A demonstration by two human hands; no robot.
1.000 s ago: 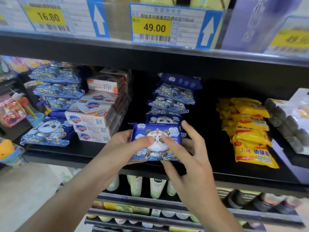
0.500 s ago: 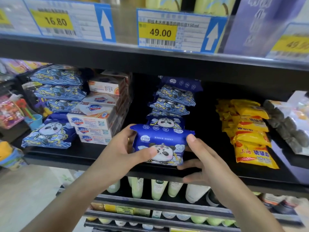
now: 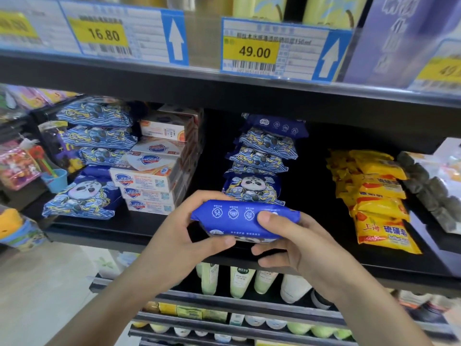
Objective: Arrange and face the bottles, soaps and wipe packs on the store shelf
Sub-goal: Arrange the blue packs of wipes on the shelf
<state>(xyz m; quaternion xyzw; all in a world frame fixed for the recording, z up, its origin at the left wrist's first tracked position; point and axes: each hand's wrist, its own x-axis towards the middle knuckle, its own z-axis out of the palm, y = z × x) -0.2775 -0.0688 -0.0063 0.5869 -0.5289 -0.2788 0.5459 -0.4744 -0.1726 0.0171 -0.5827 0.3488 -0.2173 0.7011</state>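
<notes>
Blue plastic wraps the wipe pack (image 3: 245, 219) that both hands hold just in front of the black shelf (image 3: 139, 227), near its front edge and a little left of centre. The pack is tipped so that its plain blue side with three white round icons faces up, while the panda print shows only as a sliver along its lower edge. The left hand (image 3: 179, 242) grips the pack's left end, fingers curled over the top and far side and the thumb pressed along the lower front. The right hand (image 3: 303, 248) grips the right end, its thumb lying on top of the blue face and its fingers curled underneath. Directly behind the held pack stands a stack of wipe packs (image 3: 262, 158), the lowest showing a panda face, the topmost turned with its dark blue side out. Further left sit stacked soap boxes (image 3: 151, 178) in white, orange and blue, and beyond them another pile of wipe packs (image 3: 93, 156) with one panda pack leaning at its foot. To the right of the middle stack, well apart from it, lie yellow soap packets (image 3: 376, 198) piled on one another. Above, the upper shelf's rail carries price tags (image 3: 253, 49) reading 16.80 and 49.00. Below, pale green bottles (image 3: 239, 282) stand in a row on the lower shelf.
</notes>
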